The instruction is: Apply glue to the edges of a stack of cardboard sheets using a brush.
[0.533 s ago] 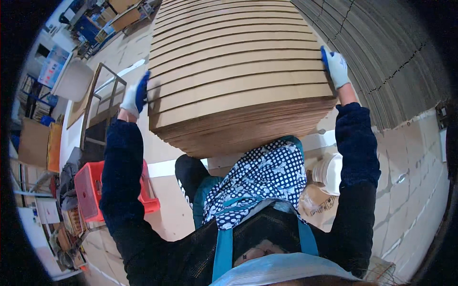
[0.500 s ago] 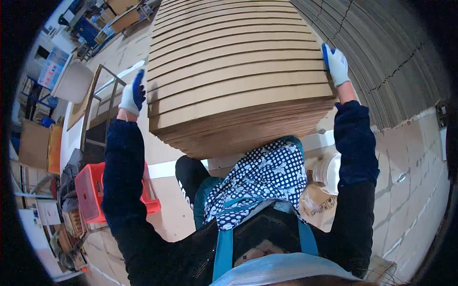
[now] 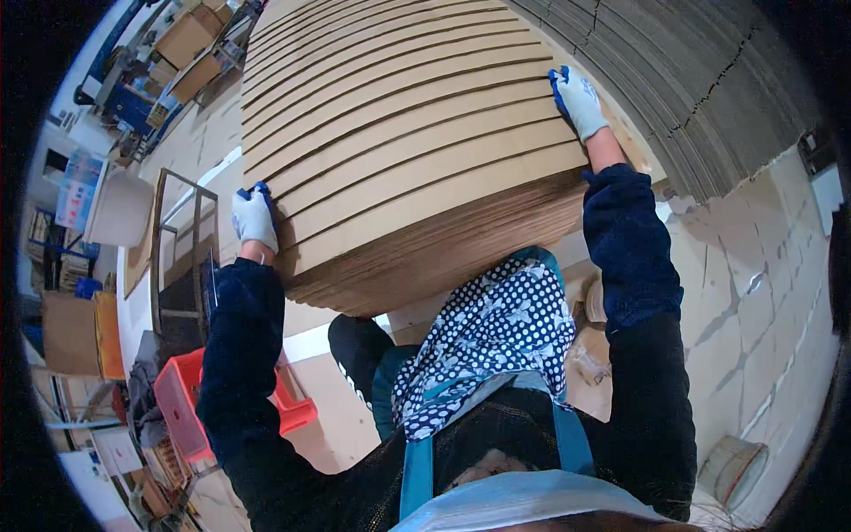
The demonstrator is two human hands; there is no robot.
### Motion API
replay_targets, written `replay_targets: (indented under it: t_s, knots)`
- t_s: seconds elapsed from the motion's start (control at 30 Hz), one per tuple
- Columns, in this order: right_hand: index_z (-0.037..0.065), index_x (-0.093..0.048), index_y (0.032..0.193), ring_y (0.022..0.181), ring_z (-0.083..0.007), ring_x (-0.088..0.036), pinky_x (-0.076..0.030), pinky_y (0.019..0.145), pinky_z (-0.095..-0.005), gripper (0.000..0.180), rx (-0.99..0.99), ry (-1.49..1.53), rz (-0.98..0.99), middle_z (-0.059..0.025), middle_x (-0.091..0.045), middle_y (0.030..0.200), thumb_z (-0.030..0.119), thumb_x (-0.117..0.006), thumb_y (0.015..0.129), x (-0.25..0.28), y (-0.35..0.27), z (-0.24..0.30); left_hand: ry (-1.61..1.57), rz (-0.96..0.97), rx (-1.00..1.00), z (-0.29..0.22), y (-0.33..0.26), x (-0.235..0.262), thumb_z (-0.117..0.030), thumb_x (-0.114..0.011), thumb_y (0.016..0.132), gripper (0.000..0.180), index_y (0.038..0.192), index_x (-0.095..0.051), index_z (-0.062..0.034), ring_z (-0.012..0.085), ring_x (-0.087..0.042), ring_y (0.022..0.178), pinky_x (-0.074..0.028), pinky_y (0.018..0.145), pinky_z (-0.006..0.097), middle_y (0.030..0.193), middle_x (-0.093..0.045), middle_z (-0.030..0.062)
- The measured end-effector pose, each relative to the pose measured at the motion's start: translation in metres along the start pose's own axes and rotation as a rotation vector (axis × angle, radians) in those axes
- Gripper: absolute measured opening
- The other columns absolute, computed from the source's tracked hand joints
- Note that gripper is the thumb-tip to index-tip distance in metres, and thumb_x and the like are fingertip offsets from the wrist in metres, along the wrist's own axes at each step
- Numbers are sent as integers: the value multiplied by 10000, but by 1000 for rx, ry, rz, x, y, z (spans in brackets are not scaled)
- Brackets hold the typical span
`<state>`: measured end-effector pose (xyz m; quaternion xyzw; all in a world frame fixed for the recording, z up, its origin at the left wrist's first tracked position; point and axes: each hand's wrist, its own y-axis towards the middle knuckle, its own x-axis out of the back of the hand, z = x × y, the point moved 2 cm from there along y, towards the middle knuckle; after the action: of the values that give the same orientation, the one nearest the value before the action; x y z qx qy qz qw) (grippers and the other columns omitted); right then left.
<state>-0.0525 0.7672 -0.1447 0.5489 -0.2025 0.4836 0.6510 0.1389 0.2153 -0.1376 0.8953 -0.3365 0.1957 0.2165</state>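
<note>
A large stack of brown cardboard sheets (image 3: 425,191) lies before me, fanned so that their edges make long stepped strips. My left hand (image 3: 254,217), in a white glove with blue fingers, is closed at the stack's left edge. On the right edge, a little farther away, my right hand (image 3: 578,99) in the same kind of glove has its fingers bent over a sheet's border. Both thumbs and the undersides of the gripped sheets are partly hidden.
A tall pile of grey board (image 3: 683,80) stands at the right. To my left are a red plastic stool (image 3: 183,403), a metal frame (image 3: 160,257) and a whitish tub (image 3: 122,206). A round bucket (image 3: 736,470) sits at the lower right.
My left hand has come in from beside the stack and closed at its edge. My right hand's fingers have bent over the right border. The whole view has shifted somewhat.
</note>
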Motion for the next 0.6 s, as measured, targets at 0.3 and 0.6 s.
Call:
replay_targets:
  t_s: [0.3, 0.6]
  knots:
    - [22, -557, 868, 879, -415, -547, -422, 753, -487, 425, 50, -17, 11, -248, -595, 898, 418, -402, 879, 10, -4, 21, -273, 219, 126, 1, 8, 18, -274, -625, 784, 220, 781, -617, -55, 87, -464, 555, -378, 511, 310, 654, -566, 21]
    - [17, -580, 952, 874, -448, -529, -422, 752, -493, 507, 60, 159, -55, -261, -583, 900, 468, -360, 885, -15, 13, 9, -126, -60, -115, 12, 53, 5, -451, -583, 784, 440, 840, -631, -17, 174, -540, 645, -426, 611, 334, 733, -606, 95]
